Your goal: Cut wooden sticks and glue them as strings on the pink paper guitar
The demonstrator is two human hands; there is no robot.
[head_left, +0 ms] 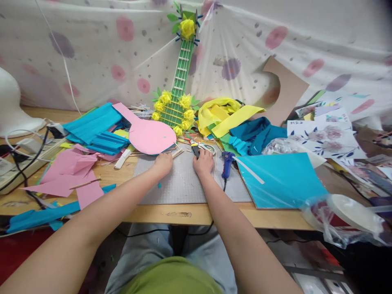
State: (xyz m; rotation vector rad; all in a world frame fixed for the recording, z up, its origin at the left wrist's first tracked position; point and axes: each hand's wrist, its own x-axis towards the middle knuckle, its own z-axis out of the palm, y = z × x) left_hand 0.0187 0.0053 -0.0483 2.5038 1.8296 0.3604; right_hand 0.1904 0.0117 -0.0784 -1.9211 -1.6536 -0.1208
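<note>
On the grey cutting mat (183, 185) my left hand (163, 164) is closed around thin wooden sticks (177, 153), whose ends stick out to the right. My right hand (203, 162) grips a black and yellow hand tool (195, 148), its exact kind hard to make out. Just beyond my left hand lies a pink round-bodied cutout with a neck (152, 136). A pair of scissors (206, 147) and a roll of tape (211, 150) sit just past my right hand. To its right rests a blue glue gun (227, 164).
A green paper guitar with yellow roses (180, 81) leans against the curtained wall. Blue paper (94, 122) and pink paper (70, 167) lie left. Yellow paper (232, 118), a blue sheet (281, 181) and a plastic-wrapped roll (352, 216) lie right. A power strip (33, 163) is far left.
</note>
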